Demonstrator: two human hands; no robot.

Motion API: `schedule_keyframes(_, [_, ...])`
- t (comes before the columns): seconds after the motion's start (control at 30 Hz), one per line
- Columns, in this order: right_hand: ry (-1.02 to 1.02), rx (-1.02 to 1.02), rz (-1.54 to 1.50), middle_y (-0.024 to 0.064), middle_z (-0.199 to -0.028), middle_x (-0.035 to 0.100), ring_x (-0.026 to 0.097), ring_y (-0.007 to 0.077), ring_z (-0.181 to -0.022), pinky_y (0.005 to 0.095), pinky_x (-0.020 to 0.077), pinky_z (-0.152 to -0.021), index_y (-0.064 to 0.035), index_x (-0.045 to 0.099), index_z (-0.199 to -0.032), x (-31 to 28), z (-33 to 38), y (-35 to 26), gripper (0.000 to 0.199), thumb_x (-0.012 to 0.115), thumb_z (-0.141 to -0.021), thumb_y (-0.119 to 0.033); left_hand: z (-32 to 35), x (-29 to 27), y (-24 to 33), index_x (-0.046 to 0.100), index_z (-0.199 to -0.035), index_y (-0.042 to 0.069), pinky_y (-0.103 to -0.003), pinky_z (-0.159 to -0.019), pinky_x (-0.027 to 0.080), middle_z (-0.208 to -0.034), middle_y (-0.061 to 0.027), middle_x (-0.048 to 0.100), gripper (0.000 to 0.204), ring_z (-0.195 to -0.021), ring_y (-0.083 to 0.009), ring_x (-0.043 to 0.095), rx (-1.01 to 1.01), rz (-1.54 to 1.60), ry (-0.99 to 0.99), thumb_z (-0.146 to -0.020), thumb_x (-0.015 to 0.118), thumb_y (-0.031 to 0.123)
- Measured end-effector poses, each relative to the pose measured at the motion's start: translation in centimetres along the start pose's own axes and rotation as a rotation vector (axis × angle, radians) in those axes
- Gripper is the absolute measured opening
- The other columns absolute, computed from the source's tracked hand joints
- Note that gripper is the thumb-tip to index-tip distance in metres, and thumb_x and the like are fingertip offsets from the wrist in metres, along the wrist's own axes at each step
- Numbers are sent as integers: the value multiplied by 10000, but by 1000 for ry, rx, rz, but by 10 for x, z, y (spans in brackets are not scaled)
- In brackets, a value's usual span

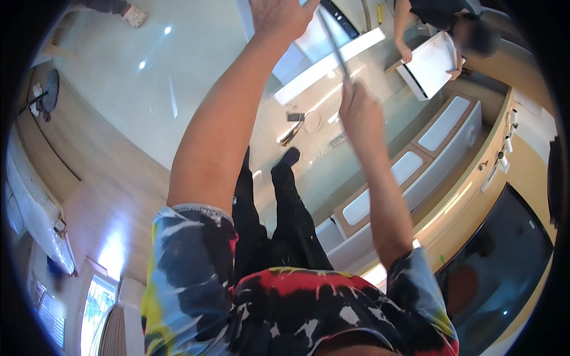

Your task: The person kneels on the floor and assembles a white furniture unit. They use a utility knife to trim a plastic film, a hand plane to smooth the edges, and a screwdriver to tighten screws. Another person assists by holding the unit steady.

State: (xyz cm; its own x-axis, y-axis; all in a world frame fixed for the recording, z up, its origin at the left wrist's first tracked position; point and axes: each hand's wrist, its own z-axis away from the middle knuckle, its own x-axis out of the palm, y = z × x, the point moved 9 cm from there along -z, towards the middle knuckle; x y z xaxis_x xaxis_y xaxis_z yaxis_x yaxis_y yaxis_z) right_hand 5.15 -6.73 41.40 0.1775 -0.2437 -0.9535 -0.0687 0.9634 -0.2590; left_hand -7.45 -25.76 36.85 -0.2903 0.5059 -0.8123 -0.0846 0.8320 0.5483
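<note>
My right hand point(363, 115) is closed around the near end of a long, thin grey rod or strip point(333, 44), slightly blurred by motion. The strip slants up and away toward the top edge. Farther forward is my left hand point(282, 18), cut off by the top edge; its fingers are mostly out of view, so its grip does not show. Beyond both hands lies a white panel point(329, 66) with a long edge. A black strip with small light spots point(339, 19) sits on a pale surface just right of my left hand.
On the floor by my foot lie pliers point(291, 136), a small dark box point(295, 117) and thin white cable point(313, 122). At upper right a co-worker holds a white tray-like piece point(428, 66). A wooden cabinet point(415, 151) and a large black screen point(499, 273) line the right.
</note>
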Motion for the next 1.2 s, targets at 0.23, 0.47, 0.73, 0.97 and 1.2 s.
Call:
schedule_keyframes(0.23, [65, -34, -26, 305, -706, 600, 613, 494, -693, 542, 495, -619, 5, 593, -870, 7, 2, 10, 331, 508, -1018, -278, 1, -2, 2, 512, -1423, 129, -577, -1194, 118, -1506, -214, 400, 590, -1453, -400, 256, -3, -19, -6, -965, 515, 501])
schedule_keyframes(0.47, [39, 196, -372, 110, -768, 597, 606, 183, -699, 351, 475, -622, 24, 550, -1197, -62, 39, 32, 265, 556, -991, -141, -1, 3, -6, 492, -1447, 149, -589, -1187, 130, -1519, -221, 375, 586, -1452, -414, 248, -26, -81, -97, -977, 501, 501])
schedule_keyframes(0.73, [-26, 190, -770, 24, -663, 540, 534, 92, -575, 252, 445, -544, 27, 537, -1110, -9, 49, 69, 230, 457, -1055, -181, -24, 23, 17, 498, -1429, 131, -657, -1136, 189, -1517, -214, 358, 569, -1445, -400, 259, 146, -108, -181, -984, 495, 485])
schedule_keyframes(0.97, [-43, 21, -498, 210, -681, 627, 655, 401, -649, 464, 514, -595, -47, 566, -1074, 50, 50, 72, 219, 585, -984, -245, -14, 16, 32, 548, -1309, 81, -652, -1127, 210, -1487, -191, 384, 503, -1435, -367, 274, 73, -229, -145, -959, 532, 442])
schedule_keyframes(1.2, [219, 14, -302, 228, -662, 612, 619, 419, -583, 497, 483, -528, -40, 524, -901, 16, -68, 82, 288, 543, -995, -312, -14, 14, 47, 559, -1277, 64, -647, -1129, 208, -1476, -197, 395, 472, -1435, -373, 271, 129, -255, -130, -956, 538, 409])
